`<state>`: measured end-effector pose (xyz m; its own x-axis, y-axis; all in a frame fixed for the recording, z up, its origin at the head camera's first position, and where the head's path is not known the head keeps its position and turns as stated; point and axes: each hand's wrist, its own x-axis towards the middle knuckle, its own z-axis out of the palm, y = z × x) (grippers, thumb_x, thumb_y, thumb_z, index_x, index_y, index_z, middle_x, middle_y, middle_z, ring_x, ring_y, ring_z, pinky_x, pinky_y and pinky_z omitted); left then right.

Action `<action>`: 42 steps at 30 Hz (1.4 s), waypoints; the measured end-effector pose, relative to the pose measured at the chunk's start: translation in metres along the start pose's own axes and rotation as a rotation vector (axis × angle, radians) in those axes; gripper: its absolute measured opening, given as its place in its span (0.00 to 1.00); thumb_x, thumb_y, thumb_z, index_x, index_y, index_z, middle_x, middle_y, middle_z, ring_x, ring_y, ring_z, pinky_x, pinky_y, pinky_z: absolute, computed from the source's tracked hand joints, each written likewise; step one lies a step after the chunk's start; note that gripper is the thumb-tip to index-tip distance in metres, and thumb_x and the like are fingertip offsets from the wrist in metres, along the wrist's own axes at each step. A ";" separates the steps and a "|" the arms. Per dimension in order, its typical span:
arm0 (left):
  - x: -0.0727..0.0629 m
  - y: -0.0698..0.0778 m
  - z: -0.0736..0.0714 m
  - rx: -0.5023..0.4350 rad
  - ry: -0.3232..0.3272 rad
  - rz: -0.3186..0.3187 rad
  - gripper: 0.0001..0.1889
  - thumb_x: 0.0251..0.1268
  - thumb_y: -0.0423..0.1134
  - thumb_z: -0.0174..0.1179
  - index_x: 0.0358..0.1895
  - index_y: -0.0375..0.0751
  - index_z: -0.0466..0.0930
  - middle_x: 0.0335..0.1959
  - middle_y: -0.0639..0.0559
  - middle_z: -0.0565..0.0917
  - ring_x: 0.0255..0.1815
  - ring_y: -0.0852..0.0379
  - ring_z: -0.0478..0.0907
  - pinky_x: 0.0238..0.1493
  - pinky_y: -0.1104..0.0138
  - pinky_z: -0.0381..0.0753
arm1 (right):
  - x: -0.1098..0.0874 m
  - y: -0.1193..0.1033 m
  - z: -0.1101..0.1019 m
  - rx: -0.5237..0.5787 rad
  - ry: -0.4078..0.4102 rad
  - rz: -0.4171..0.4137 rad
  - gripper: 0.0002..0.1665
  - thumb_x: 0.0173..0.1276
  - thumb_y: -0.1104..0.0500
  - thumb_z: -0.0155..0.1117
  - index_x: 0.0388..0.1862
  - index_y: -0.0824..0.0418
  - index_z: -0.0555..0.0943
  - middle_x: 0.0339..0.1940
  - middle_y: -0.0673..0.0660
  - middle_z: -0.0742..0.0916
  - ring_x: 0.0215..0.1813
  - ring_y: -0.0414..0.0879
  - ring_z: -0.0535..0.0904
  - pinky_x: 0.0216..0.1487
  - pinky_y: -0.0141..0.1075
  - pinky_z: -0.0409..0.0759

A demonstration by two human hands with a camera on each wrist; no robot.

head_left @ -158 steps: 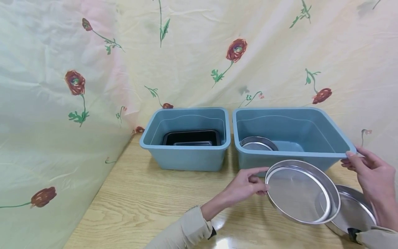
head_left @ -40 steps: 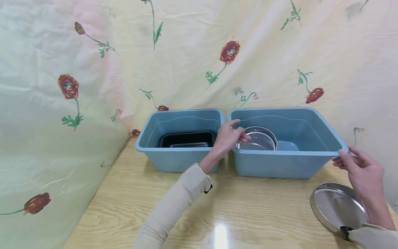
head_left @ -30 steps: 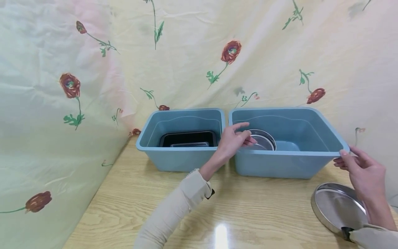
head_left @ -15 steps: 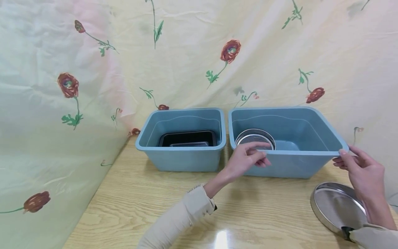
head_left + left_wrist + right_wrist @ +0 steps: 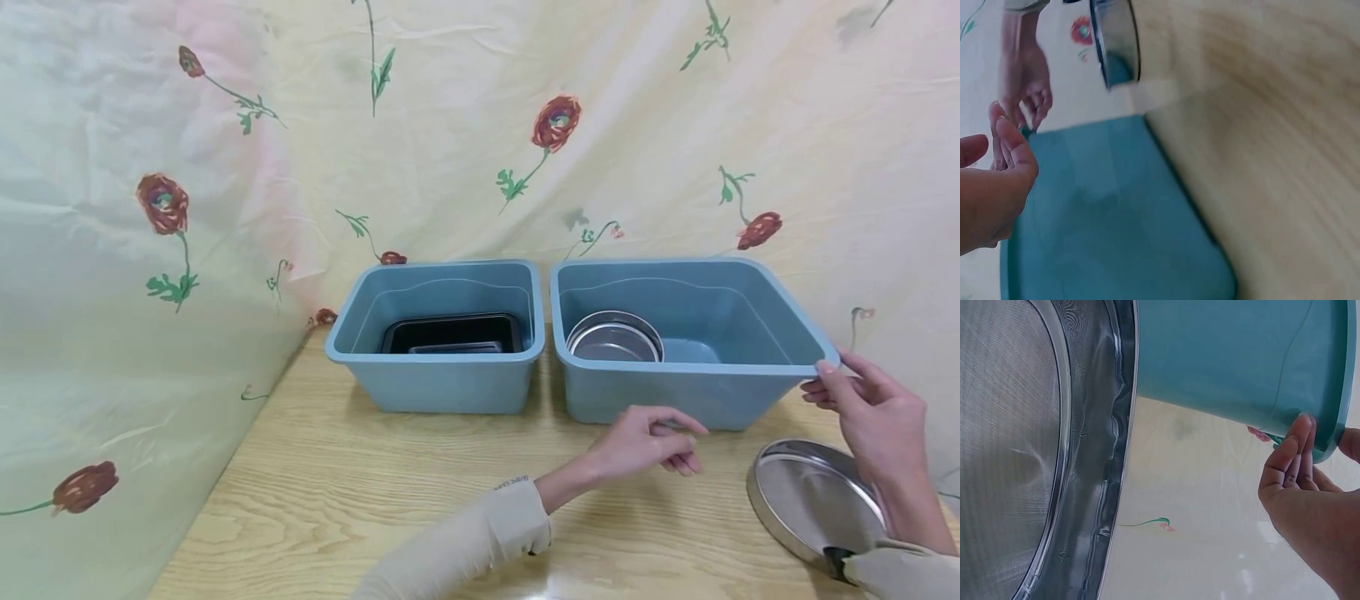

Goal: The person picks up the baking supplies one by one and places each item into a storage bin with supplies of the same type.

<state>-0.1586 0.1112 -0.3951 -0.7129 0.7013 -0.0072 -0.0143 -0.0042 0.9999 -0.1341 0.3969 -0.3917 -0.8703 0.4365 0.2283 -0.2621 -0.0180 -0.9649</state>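
My right hand pinches the front right corner of the right blue bin, thumb on the rim and fingers beneath; the right wrist view shows this grip too. My left hand hovers over the table in front of that bin, fingers loosely bent and holding nothing. Round metal sieves lie nested in the left part of the right bin. Another round metal sieve rests on the table by my right forearm, partly covered by the sleeve. Its fine mesh fills the left of the right wrist view.
To the left stands a second blue bin with black rectangular pans inside. Both bins sit at the back of the wooden table, against a flowered cloth.
The sieve my left hand held earlier now lies in the right bin. My left hand has withdrawn from that bin, toward me and rightward. My right hand has stayed on the rim.
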 end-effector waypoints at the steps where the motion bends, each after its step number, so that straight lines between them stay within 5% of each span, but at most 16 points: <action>1: 0.001 -0.002 0.004 0.007 -0.003 -0.017 0.11 0.74 0.26 0.58 0.54 0.30 0.84 0.29 0.44 0.89 0.25 0.67 0.83 0.38 0.66 0.87 | 0.000 0.001 0.000 -0.002 -0.002 -0.002 0.18 0.75 0.68 0.64 0.54 0.46 0.86 0.27 0.46 0.90 0.25 0.35 0.86 0.30 0.22 0.81; 8: 0.007 -0.018 0.024 0.025 -0.007 -0.089 0.09 0.74 0.28 0.60 0.51 0.32 0.85 0.24 0.48 0.88 0.22 0.66 0.82 0.38 0.63 0.88 | -0.001 0.006 -0.001 0.000 -0.018 -0.010 0.18 0.76 0.68 0.63 0.54 0.46 0.85 0.27 0.46 0.90 0.26 0.35 0.86 0.31 0.22 0.81; 26: 0.030 -0.044 0.061 0.080 0.062 -0.128 0.19 0.67 0.24 0.66 0.59 0.38 0.80 0.22 0.50 0.87 0.19 0.69 0.80 0.31 0.73 0.84 | -0.001 0.005 0.000 -0.019 -0.005 0.013 0.17 0.76 0.66 0.63 0.55 0.46 0.84 0.28 0.45 0.90 0.26 0.34 0.86 0.31 0.21 0.80; 35: 0.040 -0.051 0.073 0.172 0.081 -0.165 0.19 0.66 0.29 0.70 0.58 0.45 0.82 0.22 0.55 0.87 0.20 0.70 0.81 0.32 0.78 0.77 | -0.002 0.002 0.000 -0.068 0.000 0.027 0.20 0.77 0.65 0.63 0.64 0.50 0.81 0.28 0.43 0.90 0.27 0.33 0.85 0.31 0.21 0.80; 42: 0.045 -0.057 0.080 0.175 0.096 -0.174 0.18 0.65 0.30 0.70 0.55 0.47 0.82 0.20 0.58 0.86 0.19 0.70 0.81 0.31 0.78 0.77 | -0.001 0.002 0.000 -0.034 0.003 -0.002 0.18 0.76 0.66 0.63 0.58 0.48 0.83 0.28 0.45 0.90 0.27 0.34 0.86 0.31 0.21 0.80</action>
<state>-0.1341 0.1999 -0.4513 -0.7736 0.6098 -0.1719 -0.0270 0.2394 0.9705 -0.1339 0.3965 -0.3939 -0.8684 0.4394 0.2299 -0.2494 0.0136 -0.9683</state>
